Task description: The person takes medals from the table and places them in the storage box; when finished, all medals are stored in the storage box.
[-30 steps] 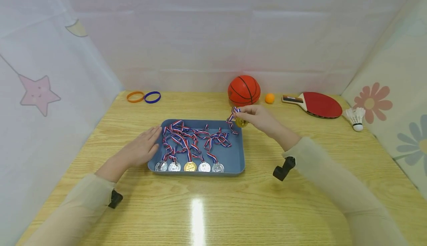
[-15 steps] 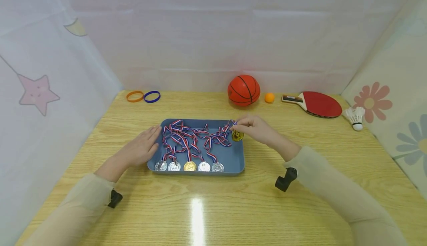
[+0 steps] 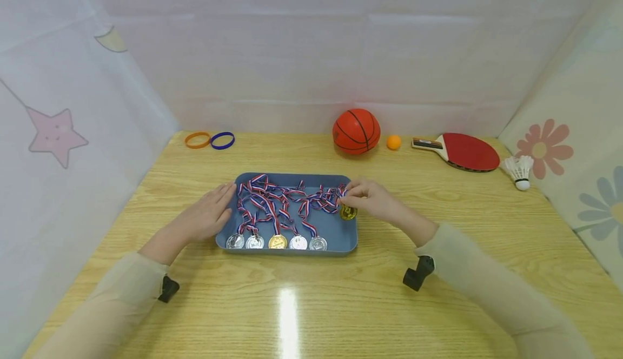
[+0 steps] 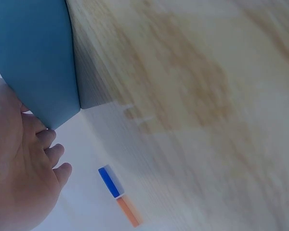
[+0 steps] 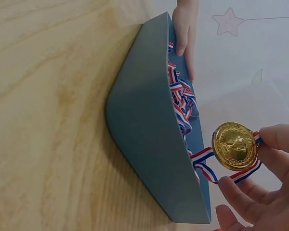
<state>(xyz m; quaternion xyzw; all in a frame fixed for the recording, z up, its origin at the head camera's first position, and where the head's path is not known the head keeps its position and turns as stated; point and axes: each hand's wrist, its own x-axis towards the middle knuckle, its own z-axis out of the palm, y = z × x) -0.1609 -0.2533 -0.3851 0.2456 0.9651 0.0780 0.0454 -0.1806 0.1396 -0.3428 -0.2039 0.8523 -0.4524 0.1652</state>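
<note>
A blue-grey tray (image 3: 287, 254) stands on the table, holding several medals on red, white and blue ribbons. Silver medals and one gold medal (image 3: 277, 241) lie in a row along its near edge. Over the tray's right end, my right hand (image 3: 372, 201) pinches another gold medal (image 5: 234, 146) near its ribbon loop; part of that ribbon hangs into the tray. My left hand (image 3: 210, 214) rests against the tray's left rim with its fingers extended. In the left wrist view, the left fingers (image 4: 53, 154) touch the tray's outer wall.
Behind the tray stand a small basketball (image 3: 356, 131) and an orange ball (image 3: 393, 142). A table tennis paddle (image 3: 469, 152) and a shuttlecock (image 3: 518, 172) lie at the back right. Orange (image 3: 197, 140) and blue wristbands (image 3: 222, 140) sit at the back left.
My right hand has come nearer and lower with the gold medal, from the tray's far right corner to over its right end. The ribbon has dropped into the tray. My left hand stays put.
</note>
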